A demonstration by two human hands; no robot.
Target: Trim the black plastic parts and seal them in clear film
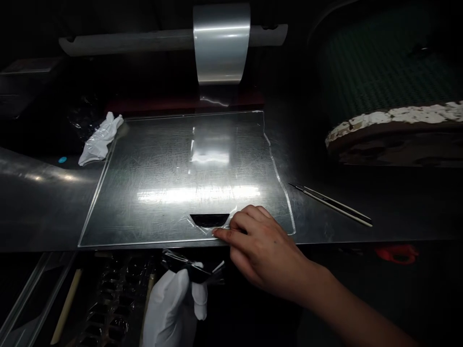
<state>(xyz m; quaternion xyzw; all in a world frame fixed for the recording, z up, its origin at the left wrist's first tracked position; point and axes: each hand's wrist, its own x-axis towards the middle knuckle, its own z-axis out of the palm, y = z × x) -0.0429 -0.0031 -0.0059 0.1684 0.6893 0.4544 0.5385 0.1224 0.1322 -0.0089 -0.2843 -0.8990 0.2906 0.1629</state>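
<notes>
A clear scratched plate (pixel 162 164) lies on the dark table. Near its front edge is a small black trapezoid piece (pixel 210 220) with clear film around its lower side. My bare right hand (pixel 264 246) rests at the right of this piece, its index fingertip on the film just below it; the fingers are bent and close together. In front of the table edge, my left hand (pixel 177 301), in a white glove, pinches a dark piece with clear film (pixel 193 270) between thumb and fingers.
Tweezers (pixel 334 205) lie right of the plate. A roll of clear film (pixel 222 43) hangs on a bar behind. Crumpled white material (pixel 101 140) sits at the plate's left corner. Below left is a tray of dark pieces (pixel 108 308); a red object (pixel 397 253) shows lower right.
</notes>
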